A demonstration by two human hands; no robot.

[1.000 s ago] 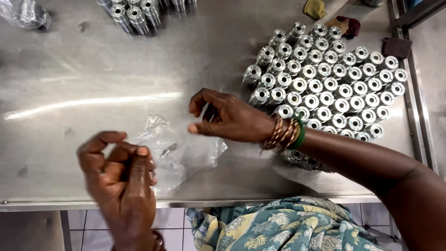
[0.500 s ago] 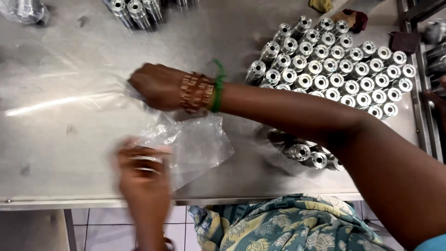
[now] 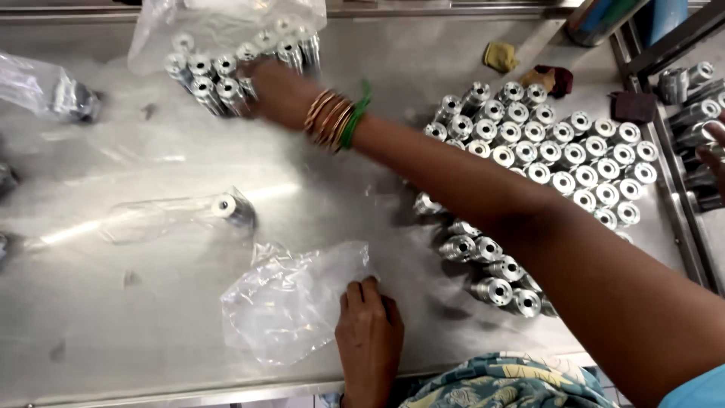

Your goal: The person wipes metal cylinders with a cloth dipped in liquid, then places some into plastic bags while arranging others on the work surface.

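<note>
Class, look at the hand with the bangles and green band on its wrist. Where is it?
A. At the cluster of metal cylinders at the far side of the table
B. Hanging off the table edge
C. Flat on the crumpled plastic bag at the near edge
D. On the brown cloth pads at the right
A: the right hand reaches across the steel table to the far cluster of metal cylinders, while the left hand rests on the plastic bag.

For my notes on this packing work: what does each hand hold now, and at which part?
The left hand presses flat on the right edge of a clear plastic bag. The right hand reaches among the far metal cylinders; a hold cannot be told.
</note>
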